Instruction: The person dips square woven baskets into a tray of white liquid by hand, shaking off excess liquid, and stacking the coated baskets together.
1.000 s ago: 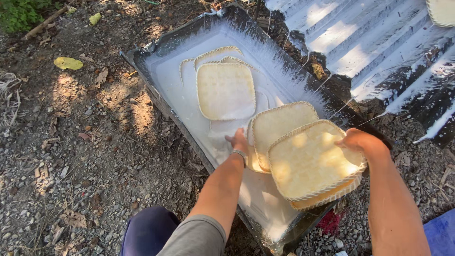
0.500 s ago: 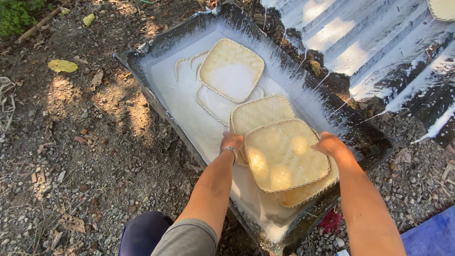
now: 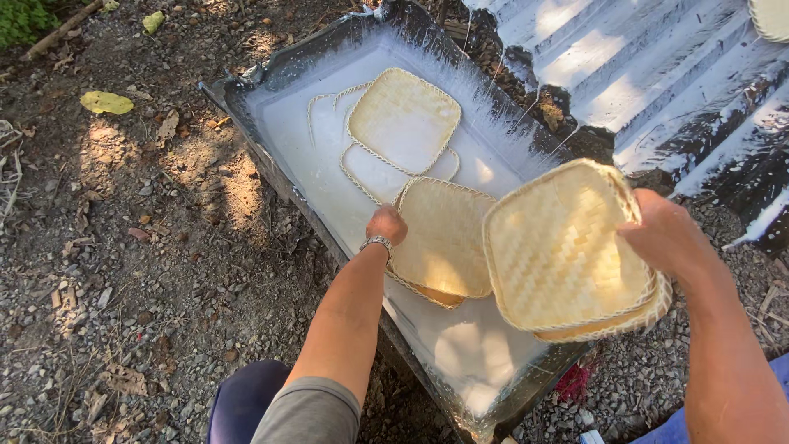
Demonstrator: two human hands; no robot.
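Since the earlier frame, the stack of woven trays (image 3: 575,255) has been lifted away to the right of the frame by the right hand (image 3: 670,234), while one woven tray (image 3: 444,238) has been left behind under the left hand (image 3: 386,224) over the white liquid. That stack, square with rounded corners and pale yellow, is held tilted at centre right, above the lower right part of the dark trough (image 3: 271,177); the fingers of the right hand are closed around its right edge, with the thumb laid on top. The left hand, with a metal wristband (image 3: 378,242) on its wrist, is placed at the left rim of the single tray near the middle of the frame; its fingers are curled on that rim, though how firmly the rim is gripped cannot be told. Another woven tray (image 3: 404,119) is seen floating in the upper middle of the trough, and the rims of sunken trays (image 3: 374,177) are made out just beneath it in the milky liquid (image 3: 296,123). Corrugated metal sheeting (image 3: 657,74), streaked with white, is laid along the upper right of the frame. Gravelly ground (image 3: 123,271) with dry leaves is spread over the left half, and a yellow leaf (image 3: 105,102) is seen at upper left.
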